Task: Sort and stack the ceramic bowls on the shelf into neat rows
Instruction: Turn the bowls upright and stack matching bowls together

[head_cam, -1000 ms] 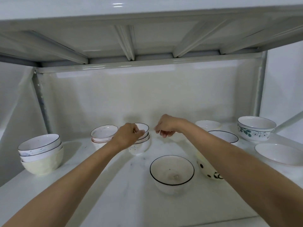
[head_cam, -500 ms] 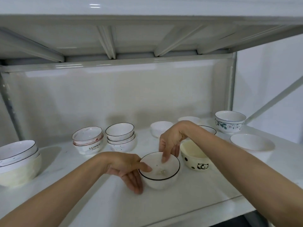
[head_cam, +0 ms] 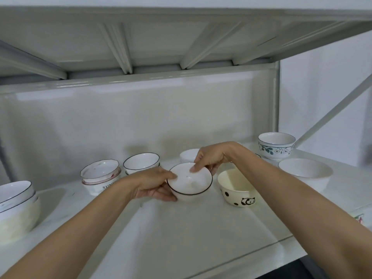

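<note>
A black-rimmed bowl (head_cam: 189,181) at the shelf (head_cam: 181,234) centre is gripped by curled fingers of the left hand (head_cam: 153,185) and right hand (head_cam: 211,158); a lift toward the matching stack (head_cam: 141,163) at ten o'clock is judged next.

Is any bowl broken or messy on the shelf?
None looks broken or spilled. The black-rimmed bowl is tilted, gripped by the left hand and right hand. The panda bowl and plain white bowl stand alone, not in any stack. The SUNNY stack sits a little uneven.
</note>
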### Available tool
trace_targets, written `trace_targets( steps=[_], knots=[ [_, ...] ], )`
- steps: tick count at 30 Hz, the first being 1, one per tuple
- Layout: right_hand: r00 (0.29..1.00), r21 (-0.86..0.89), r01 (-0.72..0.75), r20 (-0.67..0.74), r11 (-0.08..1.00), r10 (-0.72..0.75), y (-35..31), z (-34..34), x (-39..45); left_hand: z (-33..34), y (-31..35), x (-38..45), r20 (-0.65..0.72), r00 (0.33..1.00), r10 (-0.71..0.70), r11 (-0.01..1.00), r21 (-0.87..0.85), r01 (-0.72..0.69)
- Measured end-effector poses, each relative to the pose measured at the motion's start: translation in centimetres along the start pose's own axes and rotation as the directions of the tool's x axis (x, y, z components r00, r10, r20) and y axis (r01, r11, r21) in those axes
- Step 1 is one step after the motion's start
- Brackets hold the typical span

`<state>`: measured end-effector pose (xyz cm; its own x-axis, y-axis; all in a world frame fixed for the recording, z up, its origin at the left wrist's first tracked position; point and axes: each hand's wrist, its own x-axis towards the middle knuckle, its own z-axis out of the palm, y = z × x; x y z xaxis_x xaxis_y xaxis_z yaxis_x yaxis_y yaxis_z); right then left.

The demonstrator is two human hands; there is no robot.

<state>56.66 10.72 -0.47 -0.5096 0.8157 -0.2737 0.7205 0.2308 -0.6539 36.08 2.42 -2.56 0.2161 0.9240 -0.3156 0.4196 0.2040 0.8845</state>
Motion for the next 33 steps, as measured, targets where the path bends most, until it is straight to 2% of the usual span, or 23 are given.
trace_targets(
  steps=[4,8,11,14,18,23,28,33],
  knots=[
    [0.981,0.092,-0.014,-0.192,0.996,0.032,0.2,-2.0,0.5,1.1,1.6,1.9,-0.229,0.967,0.116,0.993,0.056,-0.106],
    [0.910,0.222,-0.011,-0.402,0.975,0.102,0.3,-3.9,1.9,2.1,3.6,4.6,-0.377,0.903,0.207,0.965,-0.071,-0.251],
    [0.843,0.306,0.031,-0.519,0.951,0.140,0.5,-4.8,3.0,1.9,4.9,7.6,-0.469,0.856,0.217,0.938,-0.143,-0.317],
    [0.788,0.312,0.057,-0.597,0.949,0.149,0.7,-5.4,4.1,1.9,5.9,9.6,-0.543,0.816,0.201,0.936,-0.139,-0.323],
    [0.754,0.295,0.039,-0.635,0.955,0.166,1.2,-5.9,5.8,2.0,6.4,11.7,-0.585,0.794,0.167,0.947,-0.130,-0.294],
    [0.753,0.238,-0.013,-0.637,0.971,0.166,2.3,-6.0,7.5,1.8,6.1,13.8,-0.627,0.762,0.162,0.960,-0.078,-0.268],
    [0.738,0.086,-0.131,-0.656,0.988,0.155,3.1,-5.5,8.5,1.1,5.8,15.8,-0.667,0.730,0.151,0.982,0.019,-0.186],
    [0.771,-0.042,-0.166,-0.628,0.985,0.103,4.1,-5.5,9.3,1.3,5.6,16.5,-0.671,0.731,0.121,0.993,0.070,-0.100]
  ],
)
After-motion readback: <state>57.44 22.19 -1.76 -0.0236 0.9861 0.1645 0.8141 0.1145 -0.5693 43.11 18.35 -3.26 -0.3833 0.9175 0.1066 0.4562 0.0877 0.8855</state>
